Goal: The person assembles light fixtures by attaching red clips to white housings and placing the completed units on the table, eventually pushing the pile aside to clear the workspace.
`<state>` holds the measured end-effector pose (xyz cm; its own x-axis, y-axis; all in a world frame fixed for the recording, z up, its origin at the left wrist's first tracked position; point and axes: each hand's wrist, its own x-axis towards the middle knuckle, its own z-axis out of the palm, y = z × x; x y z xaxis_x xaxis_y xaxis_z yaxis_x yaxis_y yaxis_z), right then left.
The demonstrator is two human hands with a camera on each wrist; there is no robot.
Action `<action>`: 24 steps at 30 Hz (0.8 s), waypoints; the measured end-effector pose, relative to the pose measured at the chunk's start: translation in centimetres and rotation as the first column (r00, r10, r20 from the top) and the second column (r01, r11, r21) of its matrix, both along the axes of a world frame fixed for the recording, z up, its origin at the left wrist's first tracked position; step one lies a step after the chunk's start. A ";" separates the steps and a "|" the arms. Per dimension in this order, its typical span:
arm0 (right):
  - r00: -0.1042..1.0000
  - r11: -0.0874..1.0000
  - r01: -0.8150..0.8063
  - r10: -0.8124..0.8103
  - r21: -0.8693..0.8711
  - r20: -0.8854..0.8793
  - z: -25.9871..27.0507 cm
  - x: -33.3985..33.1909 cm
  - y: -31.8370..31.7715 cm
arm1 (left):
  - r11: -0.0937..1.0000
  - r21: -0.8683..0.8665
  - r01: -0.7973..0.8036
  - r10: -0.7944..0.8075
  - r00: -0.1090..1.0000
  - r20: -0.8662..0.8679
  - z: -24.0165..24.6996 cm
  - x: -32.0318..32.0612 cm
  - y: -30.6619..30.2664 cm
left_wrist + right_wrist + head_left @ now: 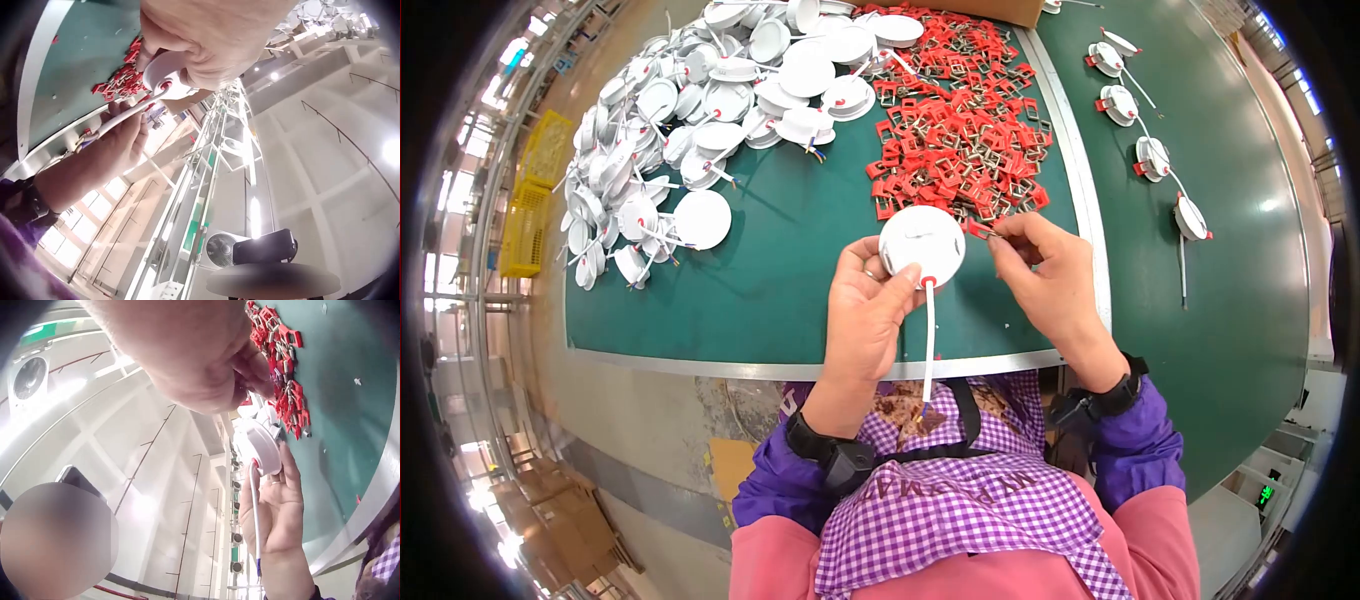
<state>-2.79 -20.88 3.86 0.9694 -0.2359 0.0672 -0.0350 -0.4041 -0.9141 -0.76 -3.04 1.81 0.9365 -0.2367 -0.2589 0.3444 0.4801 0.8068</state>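
My left hand [862,318] grips a round white downlight [924,245] by its edge, the thumb lying on the back face. A white cable [929,340] hangs from a red grommet in the downlight towards me, with thin wire ends at its tip. Just to the right, my right hand [1048,280] pinches a small red spring clip [979,229] between thumb and fingertips, close beside the downlight's rim. Seen from the right wrist, the downlight [261,447] stands tilted in the left hand, below the right fingers.
A heap of red spring clips [960,130] lies just beyond both hands. Many white downlights [730,100] are piled at the back left of the green table [800,290]. On the right surface stands a row of downlights with red clips [1152,158]. A pale edge strip [1090,200] divides the surfaces.
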 end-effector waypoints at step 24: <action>0.969 0.989 0.030 0.006 -0.146 0.245 -0.2 -0.9 2.1 | 1.000 -0.008 -0.030 0.031 0.959 0.282 -1.2 -1.1 -1.7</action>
<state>-3.74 -18.73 3.63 0.9164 -0.2170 0.3364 0.1761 -0.5361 -0.8256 -1.82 -4.71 0.60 0.9782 -0.2069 0.0172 0.0883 0.4896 0.8674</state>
